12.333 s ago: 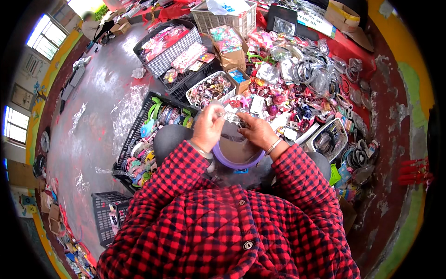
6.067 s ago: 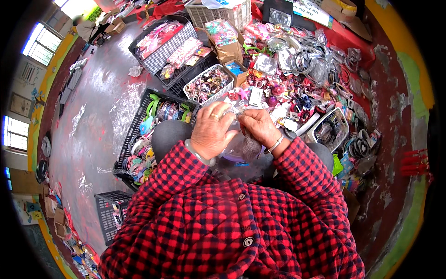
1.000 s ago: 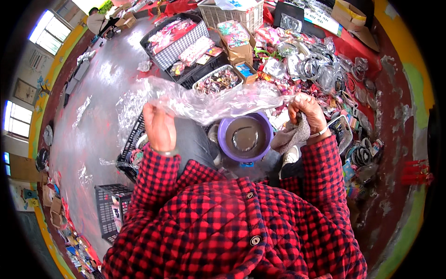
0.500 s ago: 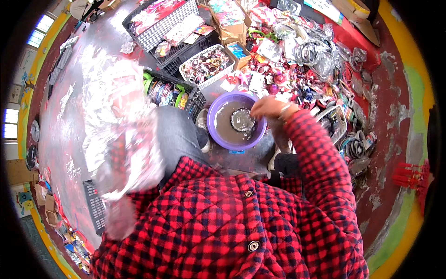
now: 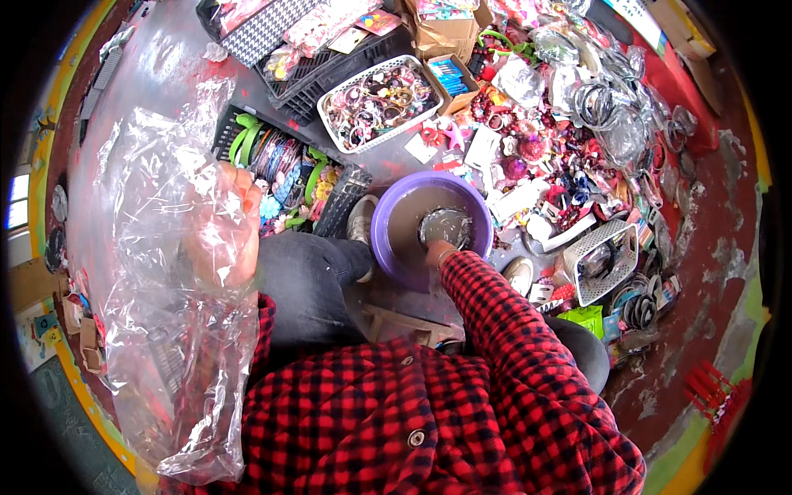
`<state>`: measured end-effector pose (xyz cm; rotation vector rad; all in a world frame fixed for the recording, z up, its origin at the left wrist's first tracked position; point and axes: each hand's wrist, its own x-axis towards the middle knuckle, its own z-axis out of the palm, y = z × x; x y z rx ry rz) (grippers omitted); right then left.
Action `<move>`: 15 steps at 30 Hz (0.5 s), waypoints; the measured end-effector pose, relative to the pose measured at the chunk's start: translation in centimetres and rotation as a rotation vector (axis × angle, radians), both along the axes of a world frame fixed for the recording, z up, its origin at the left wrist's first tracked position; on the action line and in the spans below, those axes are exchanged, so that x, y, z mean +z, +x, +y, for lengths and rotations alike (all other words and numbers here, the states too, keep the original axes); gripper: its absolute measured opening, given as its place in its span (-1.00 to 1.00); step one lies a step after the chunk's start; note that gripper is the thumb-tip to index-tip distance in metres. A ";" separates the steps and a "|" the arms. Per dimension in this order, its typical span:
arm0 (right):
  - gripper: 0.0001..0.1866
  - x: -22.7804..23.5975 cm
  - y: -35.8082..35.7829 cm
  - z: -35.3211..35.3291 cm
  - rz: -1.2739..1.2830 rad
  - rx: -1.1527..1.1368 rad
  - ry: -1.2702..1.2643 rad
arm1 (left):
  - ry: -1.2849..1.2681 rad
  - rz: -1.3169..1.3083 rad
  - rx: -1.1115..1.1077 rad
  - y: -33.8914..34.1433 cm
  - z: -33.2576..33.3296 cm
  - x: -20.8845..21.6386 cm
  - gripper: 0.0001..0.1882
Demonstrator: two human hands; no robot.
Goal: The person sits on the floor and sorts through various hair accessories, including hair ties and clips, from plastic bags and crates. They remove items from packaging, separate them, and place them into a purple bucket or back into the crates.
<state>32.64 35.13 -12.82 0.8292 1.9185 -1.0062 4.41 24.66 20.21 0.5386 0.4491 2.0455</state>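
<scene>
A large clear plastic bag (image 5: 157, 223) hangs on the left, wrinkled and see-through. My left hand (image 5: 231, 239) shows through the film, with its fingers curled round a gathered part of the bag. Between my feet stands a purple basin (image 5: 384, 257) with murky grey water in it. A round, dark-rimmed dish (image 5: 445, 228) with a shiny, wet-looking inside sits in that water, toward the right side. My right hand (image 5: 440, 254) reaches down at the dish's near edge, fingers together. Its fingertips are hidden, so what they pinch does not show.
Beyond the basin are a white basket (image 5: 334, 128) of hair ties, a black crate (image 5: 346, 198) of headbands and a small box (image 5: 450, 78) of blue packets. Loose accessories (image 5: 544, 157) heap up on the right, beside another white basket (image 5: 606, 285). A low wooden stool (image 5: 404, 326) is under me.
My right hand has moved from the basin's far right rim to the dish's near edge. The bag, blurred before, hangs stiller and more spread out, and my left hand shows through it.
</scene>
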 end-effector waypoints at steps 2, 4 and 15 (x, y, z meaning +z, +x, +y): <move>-0.65 1.3 0.6 0.2 0.175 -0.130 0.189 | -0.098 0.067 0.106 -0.2 0.1 -0.3 -0.72; -0.63 4.1 0.9 2.6 0.331 -0.202 0.195 | -0.157 0.096 0.166 -0.1 -0.2 -0.4 -0.72; -0.86 34.0 8.5 2.5 0.774 -0.856 -0.626 | -0.239 0.023 0.163 1.4 -0.4 -0.2 -0.72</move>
